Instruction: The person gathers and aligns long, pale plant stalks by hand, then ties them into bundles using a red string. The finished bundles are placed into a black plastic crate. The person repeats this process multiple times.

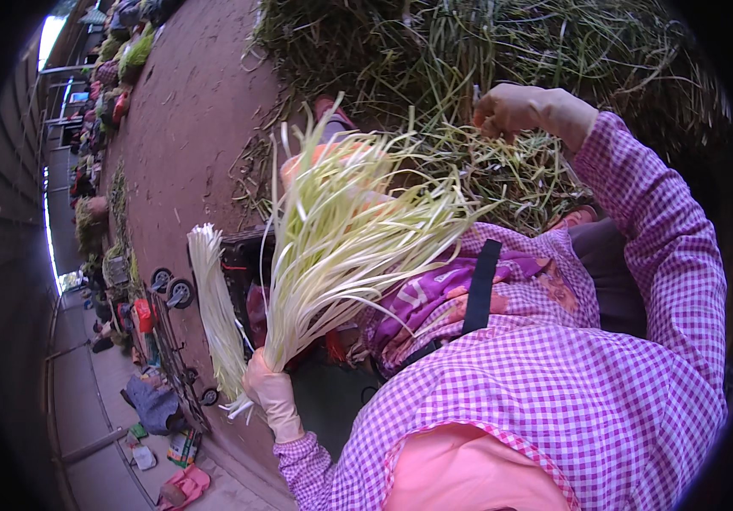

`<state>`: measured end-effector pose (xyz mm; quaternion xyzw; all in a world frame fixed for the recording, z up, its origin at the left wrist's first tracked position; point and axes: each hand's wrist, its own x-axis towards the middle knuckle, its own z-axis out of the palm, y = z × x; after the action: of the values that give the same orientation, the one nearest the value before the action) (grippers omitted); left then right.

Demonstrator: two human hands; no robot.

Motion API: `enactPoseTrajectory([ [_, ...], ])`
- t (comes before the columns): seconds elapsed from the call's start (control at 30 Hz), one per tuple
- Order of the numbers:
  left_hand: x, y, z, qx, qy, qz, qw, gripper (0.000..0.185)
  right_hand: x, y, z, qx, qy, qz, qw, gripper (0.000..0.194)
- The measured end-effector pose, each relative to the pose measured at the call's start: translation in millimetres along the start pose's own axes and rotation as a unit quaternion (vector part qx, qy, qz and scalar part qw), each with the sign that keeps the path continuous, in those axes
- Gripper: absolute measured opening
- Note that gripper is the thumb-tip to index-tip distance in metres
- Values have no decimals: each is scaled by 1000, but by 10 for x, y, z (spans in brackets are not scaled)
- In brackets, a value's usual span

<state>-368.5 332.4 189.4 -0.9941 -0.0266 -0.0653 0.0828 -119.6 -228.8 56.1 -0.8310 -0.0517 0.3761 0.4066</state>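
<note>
My left hand (272,391), in a pale rubber glove, grips a large bunch of long, pale yellow-green leaves (334,262) that look like blanched chives. The bunch is held at its narrow white end, and the loose tips fan out towards my lap. Just left of that hand lies a second, tighter bundle of white stalks (219,313), its cut ends pointing away from me. My right hand (510,115), gloved too, is raised with curled fingers over a heap of green leaves (507,169). Whether those fingers pinch anything is unclear. An orange object (293,167) is partly hidden behind the bunch.
A larger pile of green leafy stalks (468,45) spreads beyond my right hand. To the left, a wheeled trolley (178,345) stands on the reddish floor (181,128). Past it lie a blue-grey cloth (152,402) and a pink cloth (185,485). More heaps line the far side.
</note>
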Motion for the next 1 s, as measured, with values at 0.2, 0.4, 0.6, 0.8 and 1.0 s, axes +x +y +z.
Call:
enactPoseTrajectory([
  [0.2,881,378,-956,208,114,104,966,51,-244,-779,-118,59,205,-197,957,24],
  [0.4,1769,1499,-1340,185,225,308,906,63,-1014,-1480,-61,-188,375,-403,813,36],
  [0.6,1944,2908,-1055,122,198,463,855,73,-1171,-1590,282,-212,284,-434,829,63],
  [0.8,2029,3342,-838,75,75,515,850,65,-881,-1279,509,42,135,-283,949,35],
  [1.0,2630,3063,-1074,-93,128,535,830,69,-880,-1089,399,282,62,-206,935,33],
])
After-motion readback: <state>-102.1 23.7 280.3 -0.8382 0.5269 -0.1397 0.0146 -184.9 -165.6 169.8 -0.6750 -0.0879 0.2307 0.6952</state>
